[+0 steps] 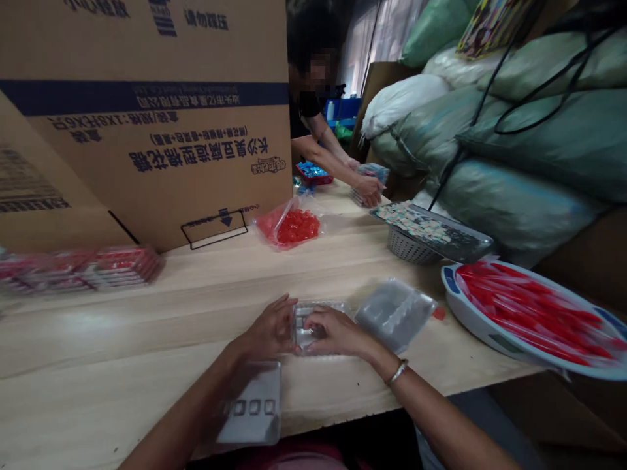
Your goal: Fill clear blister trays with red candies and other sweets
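**Hands:** both curled in on the job, left hand (270, 328) gripping the left edge of a clear blister tray (306, 326), right hand (337, 331) with its fingers over the top. Thin metal bangle (398, 372) on the right wrist.
**Tray spot:** on the table (147, 326), near middle, between the hands. Can't really tell if anything's in the pockets, too much glare.
**Around it:** a stack of plastic trays (249, 403) near left, a clear plastic pack (394, 314) just right.
**Right side:** white tub (470, 300) of long red sticks (529, 307), and a wire basket (409, 245) further far.
**Far end:** red candy in a bag (289, 225), and a co-worker's hands (367, 189) on a stack of packs (367, 183).
**Left side:** red packs (81, 269) in a row.
**Writing:** cardboard box (161, 130) with upside-down blue Chinese print and a printed down arrow (225, 217). Brand's unreadable from here, honestly.
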Motion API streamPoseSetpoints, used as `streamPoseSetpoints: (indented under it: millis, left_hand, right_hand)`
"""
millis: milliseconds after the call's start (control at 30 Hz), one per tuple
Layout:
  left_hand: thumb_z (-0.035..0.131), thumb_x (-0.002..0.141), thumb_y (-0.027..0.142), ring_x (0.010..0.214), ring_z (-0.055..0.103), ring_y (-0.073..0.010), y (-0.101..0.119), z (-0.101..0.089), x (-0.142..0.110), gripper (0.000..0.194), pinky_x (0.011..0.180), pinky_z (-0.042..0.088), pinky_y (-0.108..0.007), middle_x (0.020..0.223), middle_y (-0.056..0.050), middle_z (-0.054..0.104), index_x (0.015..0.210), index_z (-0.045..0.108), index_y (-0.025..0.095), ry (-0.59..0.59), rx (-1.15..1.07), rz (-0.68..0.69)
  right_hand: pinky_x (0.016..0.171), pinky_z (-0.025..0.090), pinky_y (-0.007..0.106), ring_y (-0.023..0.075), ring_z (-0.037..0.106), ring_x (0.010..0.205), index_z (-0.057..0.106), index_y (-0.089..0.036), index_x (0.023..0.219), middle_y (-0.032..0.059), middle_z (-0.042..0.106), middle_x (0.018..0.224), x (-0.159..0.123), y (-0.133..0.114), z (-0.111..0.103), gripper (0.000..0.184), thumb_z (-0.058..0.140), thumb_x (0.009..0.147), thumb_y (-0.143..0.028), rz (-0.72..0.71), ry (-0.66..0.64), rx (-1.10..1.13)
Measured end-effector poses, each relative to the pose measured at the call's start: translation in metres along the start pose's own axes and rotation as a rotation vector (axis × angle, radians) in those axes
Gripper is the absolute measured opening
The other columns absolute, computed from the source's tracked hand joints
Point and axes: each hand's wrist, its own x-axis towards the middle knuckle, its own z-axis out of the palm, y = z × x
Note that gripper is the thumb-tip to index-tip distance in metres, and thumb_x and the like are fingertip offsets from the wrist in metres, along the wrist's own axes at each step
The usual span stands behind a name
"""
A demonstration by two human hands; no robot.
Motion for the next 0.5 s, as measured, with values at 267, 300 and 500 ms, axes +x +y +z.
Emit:
streamPoseSetpoints:
  millis: [267,300,500]
  left_hand:
    - [0.081,0.058,0.036,0.115,0.049,-0.0265,0.000,-0.003,0.009,0.066,0.101,0.038,-0.042,0.122,-0.007,0.052,0.115,0.050,0.022,-0.031,-0.240,-0.017]
    - [0.081,0.059,0.036,0.119,0.046,-0.0274,-0.001,-0.004,0.007,0.066,0.103,0.036,-0.042,0.125,-0.009,0.050,0.116,0.050,0.022,-0.034,-0.275,-0.020]
    - [0.077,0.061,0.057,0.135,0.034,-0.0323,-0.001,-0.006,-0.003,0.102,0.111,0.028,-0.049,0.145,-0.016,0.037,0.143,0.025,0.025,-0.147,-0.501,-0.131]
  right_hand:
    - [0.073,0.048,0.034,0.0221,0.058,0.089,0.059,-0.014,0.098,0.0091,0.062,0.096,-0.019,-0.033,0.022,0.011,0.057,0.087,-0.013,-0.233,0.027,-0.514]
    - [0.069,0.048,0.034,0.0225,0.058,0.086,0.058,-0.013,0.098,0.0095,0.062,0.094,-0.020,-0.037,0.026,0.011,0.054,0.088,-0.012,-0.240,0.024,-0.580]
    - [0.062,0.048,0.028,0.0179,0.059,0.077,0.058,-0.014,0.093,0.0053,0.063,0.090,-0.014,-0.032,0.006,0.007,0.054,0.088,-0.017,-0.296,-0.031,-0.565]
